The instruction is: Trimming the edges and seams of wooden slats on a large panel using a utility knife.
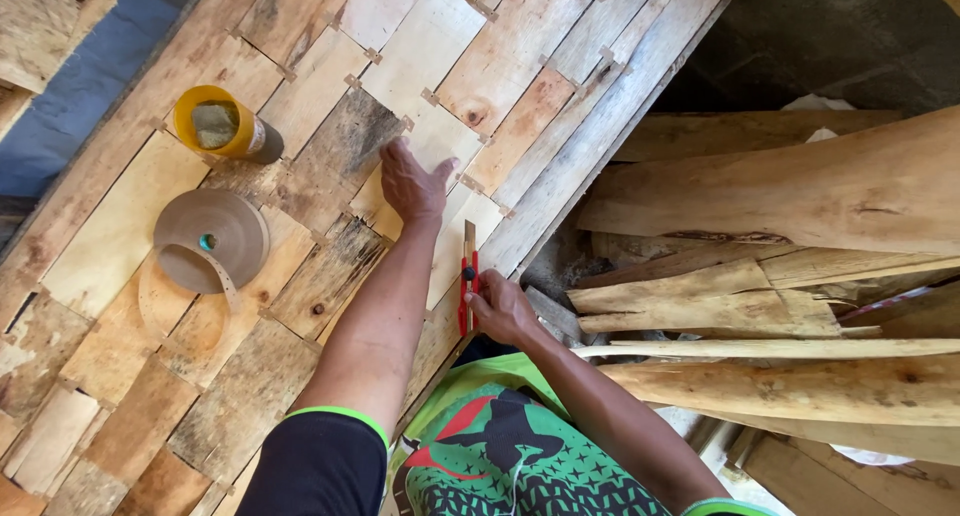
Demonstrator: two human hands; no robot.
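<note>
On the patchwork sheet of wood veneer pieces (330, 166), joined by small strips of paper tape, the left hand (412, 183) lay flat with its fingers spread, pressing down a pale piece near a dark, weathered one. Near the sheet's edge, the right hand (503, 309) had its fingers closed around a red-handled utility knife (467, 286), whose blade pointed away from the body along the veneer. Both hands stood fairly near one another, so a slip of the blade along its line could probably have carried it toward the left wrist or forearm. Thin veneer might also have split along the grain under too much pressure, or shifted had the flat hand eased off. A roll of brown paper tape (212, 238) and a yellow container (222, 124) sat well apart to the left; loose veneer offcuts (760, 306) were piled to the right.
</note>
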